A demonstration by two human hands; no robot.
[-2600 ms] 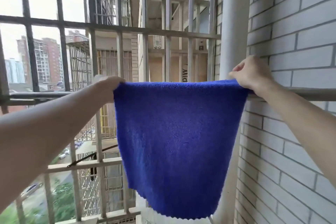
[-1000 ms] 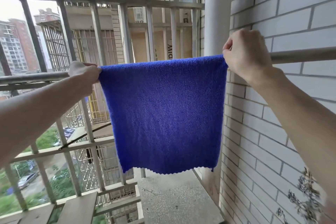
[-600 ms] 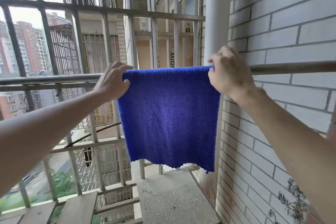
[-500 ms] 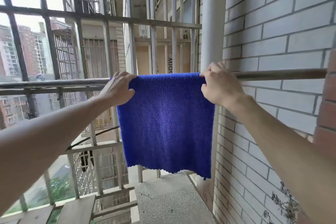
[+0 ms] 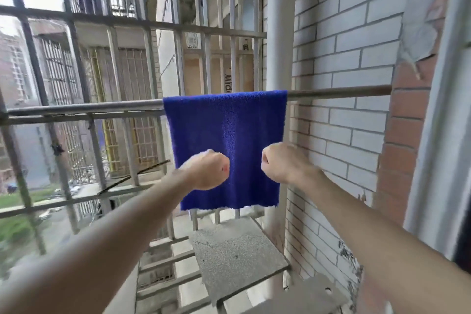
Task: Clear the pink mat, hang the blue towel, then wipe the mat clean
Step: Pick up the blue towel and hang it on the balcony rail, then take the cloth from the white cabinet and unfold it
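On rail, centre: blue towel (image 5: pixel 229 122) draped over horiz. metal rail (image 5: pixel 336 92); hangs flat, lower edge free.
Rail: runs across window grille (image 5: pixel 84 20) and on past white brick wall (image 5: pixel 344 46); towel's R edge overlaps vert. pipe (image 5: pixel 279 20).
L side: left hand (image 5: pixel 207 172) in front of towel's lower L part; grip closed, fingers curled into a fist, nothing seen held.
R side: right hand (image 5: pixel 280 163) in front of towel's lower R part, roughly level w/ the other; grip closed likewise, a fist, nothing seen held.
Gap: strip of blue cloth shows between the two fists.
Contact: cannot tell whether knuckles touch cloth; both hands motion-blurred.
Below: grey stone slab (image 5: pixel 237 252) lying on bars under the towel.
Bg: apartment blocks and grass seen through grille.
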